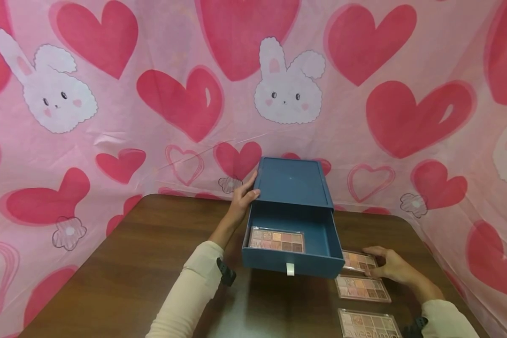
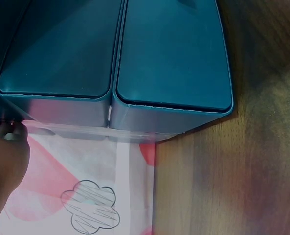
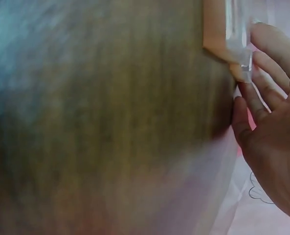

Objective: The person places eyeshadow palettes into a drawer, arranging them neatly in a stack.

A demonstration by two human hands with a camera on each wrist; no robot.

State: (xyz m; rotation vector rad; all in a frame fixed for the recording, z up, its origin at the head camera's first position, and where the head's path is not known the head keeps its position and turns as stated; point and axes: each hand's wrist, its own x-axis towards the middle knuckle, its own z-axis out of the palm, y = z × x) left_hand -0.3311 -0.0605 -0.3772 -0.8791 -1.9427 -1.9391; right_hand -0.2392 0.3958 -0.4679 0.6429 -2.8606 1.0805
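Palette (image 1: 356, 261) is pinched in my right hand (image 1: 393, 267). My left hand (image 1: 241, 201) grips the box (image 1: 293, 183), its drawer (image 1: 266, 261) out.

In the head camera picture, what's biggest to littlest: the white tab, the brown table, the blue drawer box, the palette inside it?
1. Brown table
2. Blue drawer box
3. Palette inside the drawer
4. White tab

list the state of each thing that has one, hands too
Drawer: pulled open
Inside palette: face up, lid shut
Far palette: gripped
Middle palette: lying flat, lid shut
Near palette: lying flat, lid shut
Left hand: holding cabinet
Right hand: gripping far palette
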